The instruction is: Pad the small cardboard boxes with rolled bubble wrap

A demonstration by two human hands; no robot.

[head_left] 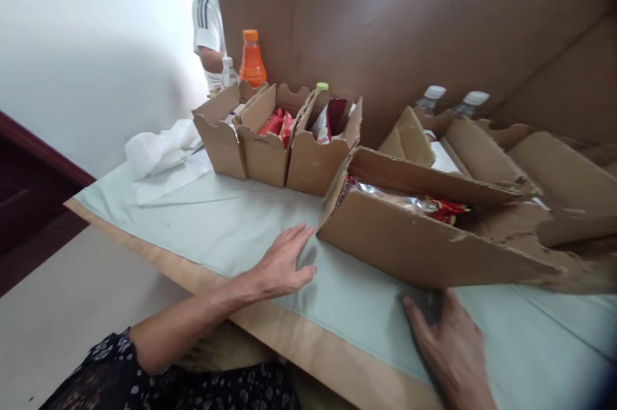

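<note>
A long cardboard box (409, 240), tilted at an angle, holds snack packets (400, 198) in clear and red wrapping. Close to its left lower corner, my left hand (284, 263) hovers over or rests on the cloth, thumb and fingers apart and nothing in them. My right hand (450, 346) is just below the box's front lower edge, its thumb spread from the fingers. The fingertips come up to that edge and are partly hidden, so I cannot tell whether they touch the cardboard.
A pale green cloth (231, 217) covers the wooden table. Several cardboard bins (263, 156) with packets stand behind; more boxes (486, 146) are at right. An orange bottle (252, 63) and white-capped bottles (431, 98) stand behind them. White plastic (164, 150) lies left. Another person's arm (212, 60) shows behind.
</note>
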